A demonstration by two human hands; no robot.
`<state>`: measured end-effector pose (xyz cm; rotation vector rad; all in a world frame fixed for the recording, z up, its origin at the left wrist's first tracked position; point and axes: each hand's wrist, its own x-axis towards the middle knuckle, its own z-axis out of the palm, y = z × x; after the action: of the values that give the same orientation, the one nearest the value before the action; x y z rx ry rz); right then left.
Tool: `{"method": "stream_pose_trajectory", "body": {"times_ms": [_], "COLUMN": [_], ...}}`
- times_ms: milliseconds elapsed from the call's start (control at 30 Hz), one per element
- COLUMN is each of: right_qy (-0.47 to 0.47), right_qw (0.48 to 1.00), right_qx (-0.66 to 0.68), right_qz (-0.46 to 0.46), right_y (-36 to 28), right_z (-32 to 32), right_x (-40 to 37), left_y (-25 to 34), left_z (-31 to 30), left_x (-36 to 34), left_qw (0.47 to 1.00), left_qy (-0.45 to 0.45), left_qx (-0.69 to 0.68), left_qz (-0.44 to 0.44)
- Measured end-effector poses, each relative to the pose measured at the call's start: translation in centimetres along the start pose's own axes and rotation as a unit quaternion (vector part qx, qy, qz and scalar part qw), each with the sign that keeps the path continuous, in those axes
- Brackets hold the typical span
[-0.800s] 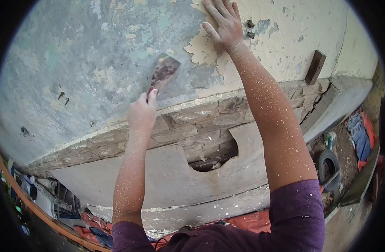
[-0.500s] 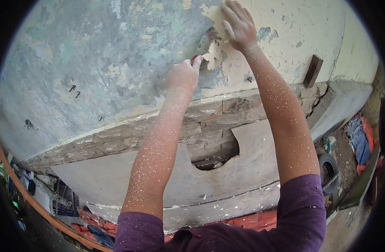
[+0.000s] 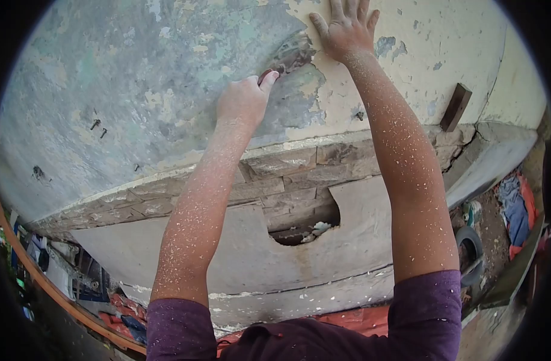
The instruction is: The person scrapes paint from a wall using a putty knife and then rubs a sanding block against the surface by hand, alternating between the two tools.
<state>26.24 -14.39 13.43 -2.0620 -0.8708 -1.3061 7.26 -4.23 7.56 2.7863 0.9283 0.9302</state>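
Cream paint [image 3: 335, 90] meets the scraper [image 3: 292, 53] you grip by its handle in your left hand [image 3: 242, 99], your right hand [image 3: 350, 37] spread on the wall [image 3: 185, 78]; you look mid-scrape, and the next stroke likely calls for a low, steady blade

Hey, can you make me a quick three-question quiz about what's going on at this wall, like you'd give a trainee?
1. Multiple choice: what is the left hand gripping?
a) a hammer
b) a scraper
c) a paintbrush
2. True or false: the right hand is open, with its fingers spread.
3. Fill in the blank: the person's sleeves are ____ in color.

Key: 1. b; 2. true; 3. purple
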Motion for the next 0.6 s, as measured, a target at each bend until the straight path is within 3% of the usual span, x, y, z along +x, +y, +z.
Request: {"method": "stream_pose_trajectory", "body": {"times_ms": [33, 100, 133, 233, 267, 300, 400, 600], "right_qy": [0.006, -0.099, -0.094, -0.085, -0.161, -0.156, -0.208, -0.172], "right_qw": [1.000, 0.995, 0.996, 0.973, 0.960, 0.960, 0.948, 0.954], "right_qx": [-0.009, 0.011, 0.006, 0.036, 0.051, 0.052, 0.064, 0.090], "right_qz": [0.005, -0.001, 0.002, 0.212, 0.224, 0.227, 0.230, 0.228], "right_y": [0.0, 0.5, 1.0, 3.5, 5.2, 5.4, 6.0, 7.4], "right_z": [-0.6, -1.9, -3.1, -6.0, -5.5, -5.7, -5.0, -3.1], "right_x": [0.3, 0.7, 0.9, 0.8, 0.9, 1.0, 0.8, 1.4], "left_y": [1.3, 3.0, 2.8, -2.8, -5.1, -5.3, -2.7, 6.9], "left_z": [0.4, 1.9, 1.8, 1.8, 1.9, 1.1, -0.1, 0.7], "left_x": [0.2, 0.0, -0.8, -4.8, -5.6, -6.1, -3.7, 2.0], "left_qw": [1.000, 0.999, 0.999, 0.998, 0.998, 0.998, 0.997, 0.997], "left_qy": [0.002, -0.003, -0.019, -0.038, -0.029, -0.020, -0.014, 0.037], "left_qx": [-0.004, -0.037, -0.026, 0.022, 0.025, 0.026, 0.041, -0.071], "left_qz": [0.011, 0.018, 0.004, -0.052, -0.054, -0.059, -0.060, 0.001]}}
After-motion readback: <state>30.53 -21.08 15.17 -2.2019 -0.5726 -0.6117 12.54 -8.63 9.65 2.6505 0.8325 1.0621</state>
